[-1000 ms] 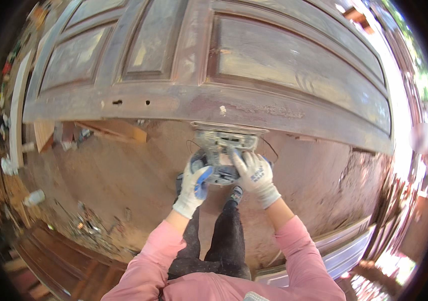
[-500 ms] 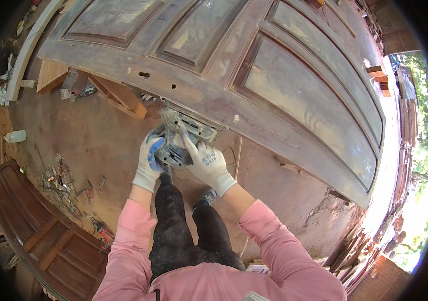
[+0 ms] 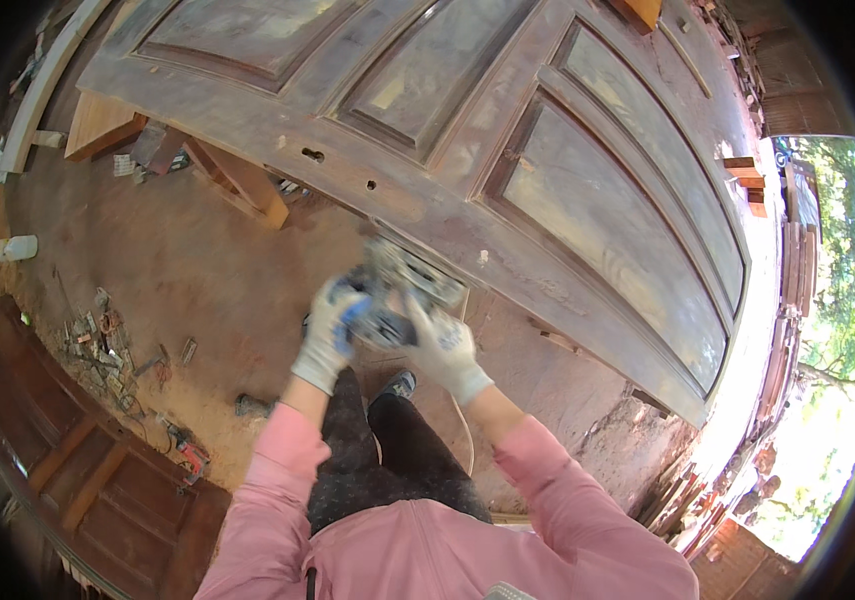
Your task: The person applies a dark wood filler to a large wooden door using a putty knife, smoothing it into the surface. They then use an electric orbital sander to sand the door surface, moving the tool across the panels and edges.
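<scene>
A dusty grey power sander [image 3: 409, 275], blurred by motion, is pressed along the near edge of a large panelled wooden door [image 3: 424, 182]. My left hand [image 3: 329, 330], in a white glove with a blue palm, wraps around the tool's left side. On its right side, my gloved right hand [image 3: 445, 348] grips the body, the fingers partly smeared. Two small cut holes show in the door's rail, left of the sander. The sander's working face is hidden against the door edge.
Wooden trestles [image 3: 237, 185] prop the door at its left end. A second brown panelled door [image 3: 87, 465] lies at lower left. Loose hand tools [image 3: 102, 345], a red power tool [image 3: 190, 458] and a white jug [image 3: 15, 248] are on the floor. A pale cord hangs near my legs.
Both hands and the sander have slid to the right along the door edge, and the view has shifted a little. My grip on the sander looks the same.
</scene>
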